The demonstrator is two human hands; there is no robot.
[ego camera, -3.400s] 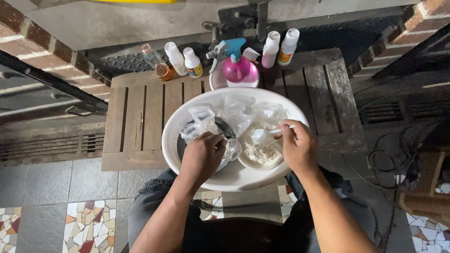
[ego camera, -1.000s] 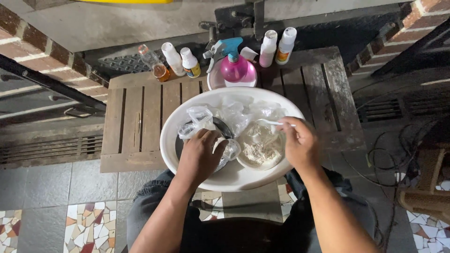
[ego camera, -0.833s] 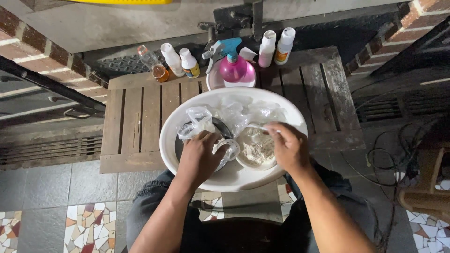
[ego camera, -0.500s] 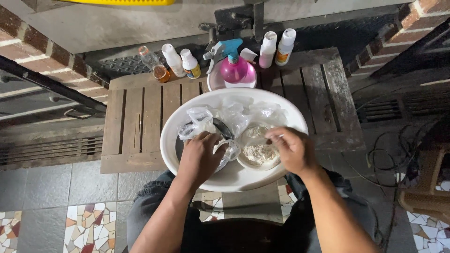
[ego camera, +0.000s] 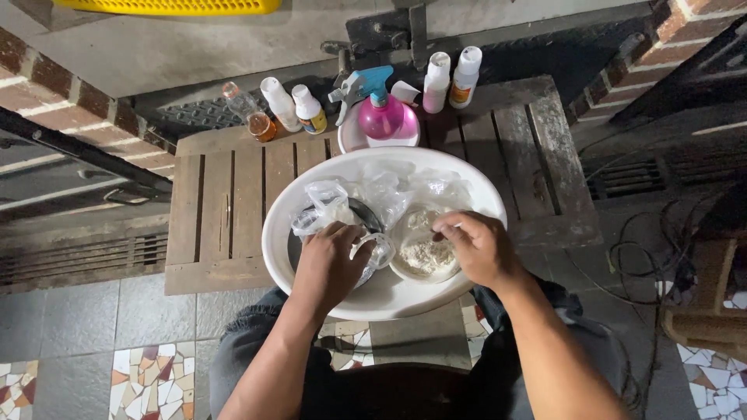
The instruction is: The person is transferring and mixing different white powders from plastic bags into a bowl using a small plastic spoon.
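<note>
**Spill risk: basin overhangs the near edge of the tabletop**

Left hand [ego camera: 331,260] sits in the white basin [ego camera: 311,194], fingers curled over a crumpled clear plastic bag [ego camera: 373,253], just beside a dark object that is partly hidden. Right hand [ego camera: 478,249] is over the small bowl of pale powder [ego camera: 424,253]; fingers pinched at its far rim, but I cannot tell what they hold, if anything. Bowl sits inside the basin, right of centre, touching the bags.

Risks, as I judge them:
- The basin's near rim hangs past the wooden slatted tabletop [ego camera: 233,202], above the person's lap. Both hands press on that near half, so downward force could tip it.
- Loose clear bags [ego camera: 334,206] crowd the bowl; a snag could drag it and dump powder.
- The pink spray bottle [ego camera: 381,117] stands touching the basin's far rim; a push away could topple it and the small bottles [ego camera: 451,78] behind it.

Room: free slats left and right of the basin; none far, none near. Cables on the floor at right.
</note>
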